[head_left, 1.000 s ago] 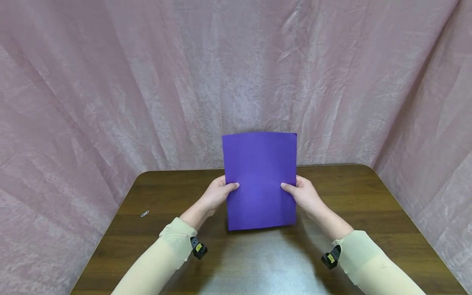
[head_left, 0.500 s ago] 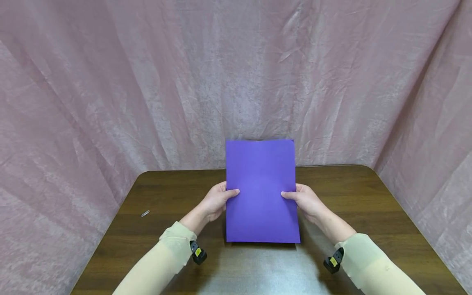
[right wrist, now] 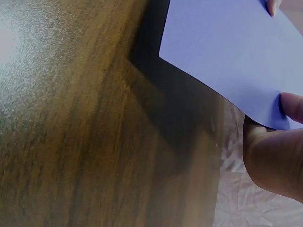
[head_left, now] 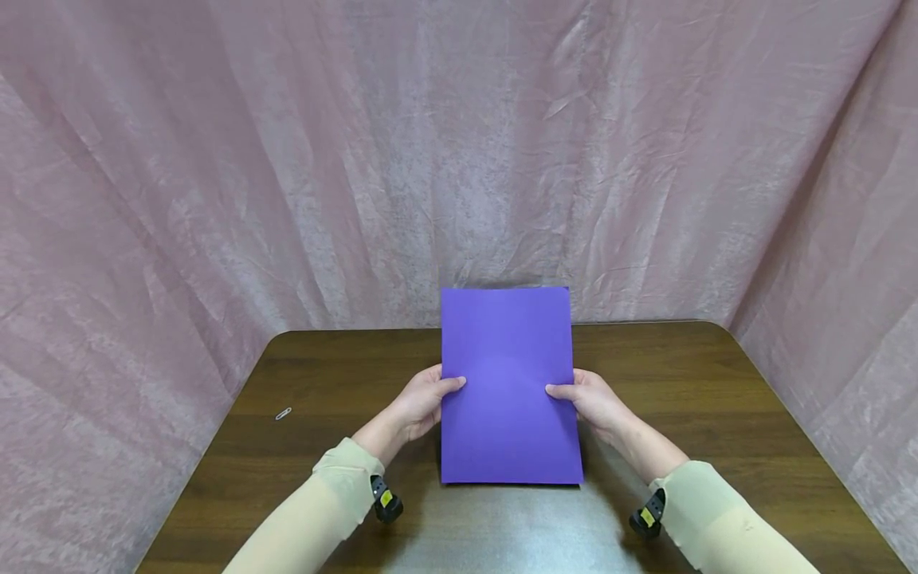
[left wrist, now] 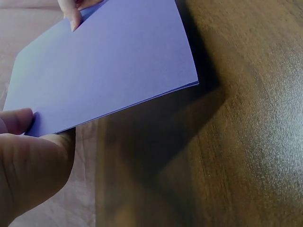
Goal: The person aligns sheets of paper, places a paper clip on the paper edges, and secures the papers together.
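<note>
- Head view: soft, even light is reaching the pink curtain (head_left: 495,151); glare is whitening the front middle of the table (head_left: 512,526).
- Wrist views: the purple paper (left wrist: 109,61) is casting a dark, angular shadow; speckled glare is brightening the table.
- Wrist views: fine detail is blurring.

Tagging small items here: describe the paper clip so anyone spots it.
Start at the brown table. On its left part, well clear of the purple paper, lies the paper clip. It is tiny, pale and looped; the paper is broad.
</note>
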A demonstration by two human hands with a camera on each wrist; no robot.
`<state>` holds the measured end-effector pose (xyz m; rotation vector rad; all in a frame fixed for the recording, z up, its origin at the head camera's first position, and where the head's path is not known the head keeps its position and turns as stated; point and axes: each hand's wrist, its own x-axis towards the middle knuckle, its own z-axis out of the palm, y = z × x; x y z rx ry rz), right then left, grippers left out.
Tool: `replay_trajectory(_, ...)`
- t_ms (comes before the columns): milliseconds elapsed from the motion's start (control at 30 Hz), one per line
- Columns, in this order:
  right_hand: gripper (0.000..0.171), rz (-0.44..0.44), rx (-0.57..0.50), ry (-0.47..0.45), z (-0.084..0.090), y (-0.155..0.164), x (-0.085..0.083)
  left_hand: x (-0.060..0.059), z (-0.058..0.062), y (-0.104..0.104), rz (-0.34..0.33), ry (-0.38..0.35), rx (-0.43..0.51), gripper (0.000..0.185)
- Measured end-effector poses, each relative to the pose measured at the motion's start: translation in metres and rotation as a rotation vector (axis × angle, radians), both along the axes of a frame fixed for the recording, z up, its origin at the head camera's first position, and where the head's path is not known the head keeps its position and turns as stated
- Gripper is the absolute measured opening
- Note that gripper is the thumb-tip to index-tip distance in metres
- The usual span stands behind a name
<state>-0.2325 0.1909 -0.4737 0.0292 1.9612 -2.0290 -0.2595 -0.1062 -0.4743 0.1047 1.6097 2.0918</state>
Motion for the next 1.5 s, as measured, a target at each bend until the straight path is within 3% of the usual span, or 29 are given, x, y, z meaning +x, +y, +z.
replay_trajectory(400, 0.026, 0.019, -0.051, -0.013, -0.004, -0.002, 0.002, -0.001, -0.002, 0.003, 0.078, -0.015, 0.061, 0.025)
replay_trajectory(600, 0.035, -0.029, -0.073, -0.009, -0.003, -0.002, 0.002, 0.000, -0.004, 0.004, 0.096, -0.023, 0.074, 0.020)
replay_trajectory(967, 0.025, -0.067, -0.266, -0.052, -0.004, -0.003, -0.005, 0.006, -0.005, 0.010, 0.088, -0.011, 0.064, 0.023)
replay_trajectory(1300, 0.023, -0.074, -0.286, -0.097, -0.006, -0.005, -0.003, 0.010, -0.005, 0.013, 0.126, -0.002, 0.054, 0.025)
replay_trajectory(1500, 0.016, -0.046, -0.221, -0.135, -0.008, -0.004, -0.001, 0.011, -0.005, 0.015, 0.141, 0.002, 0.059, 0.023)
